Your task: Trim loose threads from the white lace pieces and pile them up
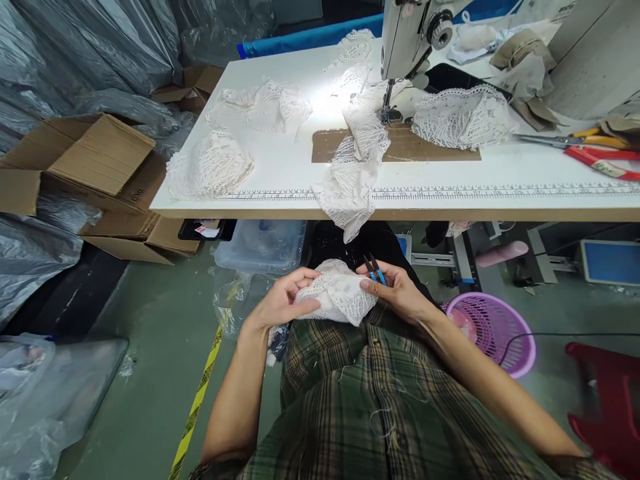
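A piece of white lace fabric (pixel 336 292) lies over my lap, held from both sides. My left hand (pixel 286 299) grips its left edge between thumb and fingers. At its right edge my right hand (pixel 393 291) pinches the lace with the thumb and also holds small blue thread snips (pixel 375 270), their dark blades pointing up and away from me. Above, a strip of white lace (pixel 353 173) hangs over the front edge of the sewing table and runs back toward the sewing machine (pixel 406 47).
More lace lies on the white table (pixel 280 167) at left, and a lace piece (pixel 463 117) right of the needle. Red-handled scissors (pixel 595 157) rest at the right. Below are a purple basket (pixel 525 333), a cardboard box (pixel 100 157) and a plastic bin (pixel 263 245).
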`<state>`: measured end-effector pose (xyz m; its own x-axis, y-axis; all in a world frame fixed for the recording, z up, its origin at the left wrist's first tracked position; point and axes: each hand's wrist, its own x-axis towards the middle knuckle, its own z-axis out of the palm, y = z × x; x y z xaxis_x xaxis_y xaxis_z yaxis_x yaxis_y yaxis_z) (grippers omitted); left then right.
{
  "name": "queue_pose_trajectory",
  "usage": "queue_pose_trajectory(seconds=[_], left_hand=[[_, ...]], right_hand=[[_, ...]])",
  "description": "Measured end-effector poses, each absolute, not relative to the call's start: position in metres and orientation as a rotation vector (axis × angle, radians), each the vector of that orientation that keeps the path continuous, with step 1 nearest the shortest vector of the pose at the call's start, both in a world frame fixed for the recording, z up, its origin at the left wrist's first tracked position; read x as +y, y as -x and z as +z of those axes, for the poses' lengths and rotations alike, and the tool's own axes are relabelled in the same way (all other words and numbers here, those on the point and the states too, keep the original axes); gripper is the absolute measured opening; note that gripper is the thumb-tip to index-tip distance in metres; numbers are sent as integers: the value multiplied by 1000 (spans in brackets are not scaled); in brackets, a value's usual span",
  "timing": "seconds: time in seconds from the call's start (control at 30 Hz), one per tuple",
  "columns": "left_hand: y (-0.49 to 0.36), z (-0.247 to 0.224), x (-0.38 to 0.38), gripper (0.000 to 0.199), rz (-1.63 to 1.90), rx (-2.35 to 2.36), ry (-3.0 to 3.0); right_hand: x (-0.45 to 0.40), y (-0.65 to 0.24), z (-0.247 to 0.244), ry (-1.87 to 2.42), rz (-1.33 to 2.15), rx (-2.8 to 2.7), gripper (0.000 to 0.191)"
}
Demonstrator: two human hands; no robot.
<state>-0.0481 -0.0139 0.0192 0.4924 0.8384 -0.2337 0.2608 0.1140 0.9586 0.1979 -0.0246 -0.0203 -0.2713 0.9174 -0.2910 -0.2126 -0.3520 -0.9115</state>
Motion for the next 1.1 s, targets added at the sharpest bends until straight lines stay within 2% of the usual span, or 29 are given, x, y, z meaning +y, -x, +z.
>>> queue_pose_trajectory(seconds=[0.13, 0.27, 0.47, 0.63, 0.77, 0.9, 1.0, 1.1], left_hand=[[51, 9, -5, 48, 625, 1200, -1551], [39, 1, 12, 36, 705, 1324, -1842], [-5, 8, 32, 29, 980, 1312, -1835], [-33, 14, 34, 17, 1048, 1405, -1935], [-24, 25, 12, 11, 1295, 1552, -2343], [2, 46, -26, 15, 1367, 1325, -2720], [15, 58, -56, 16, 1120, 915, -2819], [19, 57, -73, 19, 986, 713, -2851]], right_hand=[[-20, -196, -29, 1267, 1495, -1182, 33], [-14, -197, -23, 1320, 1139, -1400, 24], [-12, -201, -2, 1236, 1088, -1475, 32], [-5, -199, 15, 1177, 965, -1523, 23], [-4, -195, 33, 1083, 891, -1588, 20], [-17, -186, 46, 1103, 1026, -1641, 25], [-30, -178, 48, 1156, 1311, -1666, 29], [-37, -174, 44, 1184, 1467, -1635, 23]])
